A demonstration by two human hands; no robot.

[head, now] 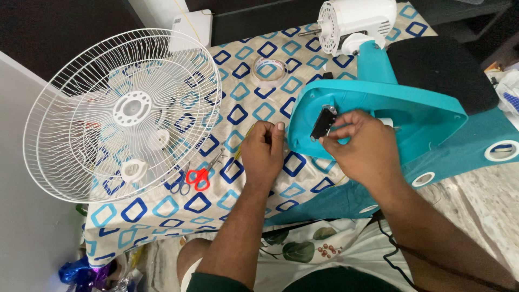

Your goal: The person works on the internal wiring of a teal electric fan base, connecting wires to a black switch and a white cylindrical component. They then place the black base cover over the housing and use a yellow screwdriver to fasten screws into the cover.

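Note:
A turquoise fan base (389, 105) lies tipped on its side on the patterned cloth, underside toward me, with the white motor head (354, 21) at the far end. My right hand (362, 148) pinches a small black component (323, 122) set against the base's underside. My left hand (263, 151) is closed around a thin yellow-handled tool (241, 148) just left of the base's rim; most of the tool is hidden.
Stacked white wire fan guards (121, 113) lie on the left of the cloth. Scissors with red and blue handles (193, 177) rest beside them. A roll of clear tape (270, 71) sits further back. A black cushion (440, 67) lies at right.

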